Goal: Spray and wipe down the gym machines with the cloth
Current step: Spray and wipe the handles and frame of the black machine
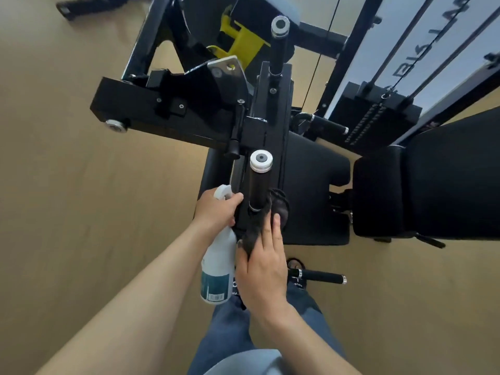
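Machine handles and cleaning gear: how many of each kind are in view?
Silver-capped upright handles: 2, near and far
Slim side handles: 2, upper, lower
Spray bottle: 1
Dark cloth: 1
Total: 6

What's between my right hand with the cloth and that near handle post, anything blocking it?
Nothing visible blocks it. The right hand presses the dark cloth against the machine at the base of the near handle post. The spray bottle, gripped by the left hand, sits off to the left.
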`<state>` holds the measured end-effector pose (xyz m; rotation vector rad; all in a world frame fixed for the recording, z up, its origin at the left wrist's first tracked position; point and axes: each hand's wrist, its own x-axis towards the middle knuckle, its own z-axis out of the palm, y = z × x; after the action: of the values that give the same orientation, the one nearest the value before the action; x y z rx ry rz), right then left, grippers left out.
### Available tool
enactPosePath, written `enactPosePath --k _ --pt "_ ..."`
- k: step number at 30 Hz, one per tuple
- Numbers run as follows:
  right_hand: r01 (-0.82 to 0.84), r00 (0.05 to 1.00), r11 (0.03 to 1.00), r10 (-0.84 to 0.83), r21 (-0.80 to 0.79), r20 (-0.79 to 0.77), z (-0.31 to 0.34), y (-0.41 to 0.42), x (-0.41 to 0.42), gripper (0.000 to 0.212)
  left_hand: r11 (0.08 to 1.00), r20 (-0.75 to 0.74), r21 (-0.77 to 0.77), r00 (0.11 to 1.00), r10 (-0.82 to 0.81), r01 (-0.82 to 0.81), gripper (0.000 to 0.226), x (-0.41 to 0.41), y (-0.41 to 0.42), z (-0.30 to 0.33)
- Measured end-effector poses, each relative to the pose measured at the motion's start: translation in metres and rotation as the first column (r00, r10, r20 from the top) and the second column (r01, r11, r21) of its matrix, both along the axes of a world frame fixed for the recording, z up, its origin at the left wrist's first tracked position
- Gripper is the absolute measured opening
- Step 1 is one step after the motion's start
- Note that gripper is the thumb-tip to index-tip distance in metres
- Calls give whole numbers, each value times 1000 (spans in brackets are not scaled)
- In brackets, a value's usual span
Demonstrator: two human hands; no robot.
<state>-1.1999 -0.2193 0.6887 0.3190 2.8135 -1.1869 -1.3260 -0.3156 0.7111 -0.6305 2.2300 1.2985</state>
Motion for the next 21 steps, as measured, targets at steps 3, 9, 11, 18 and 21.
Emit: enactPosePath --k 3,9,11,18,21 --pt "-56 998 962 47 267 41 -11 -6 -1 67 998 1 31 998 -58 58 33 -6 -12 2" --pt "-108 989 883 141 457 -37 -14 -45 9 62 989 7 17 989 -146 146 36 -13 -44 7" --pt "-215 964 822 265 527 -20 -16 -51 3 63 992 21 19 992 -123 123 30 -13 -58 10" --pt "-572 806 292 375 766 459 4 -38 -66 65 996 137 -2 987 -84 86 32 -4 -105 16" --pt "-627 759 43 259 778 597 10 -41 -98 73 995 162 -9 982 -96 99 39 1 -112 13"
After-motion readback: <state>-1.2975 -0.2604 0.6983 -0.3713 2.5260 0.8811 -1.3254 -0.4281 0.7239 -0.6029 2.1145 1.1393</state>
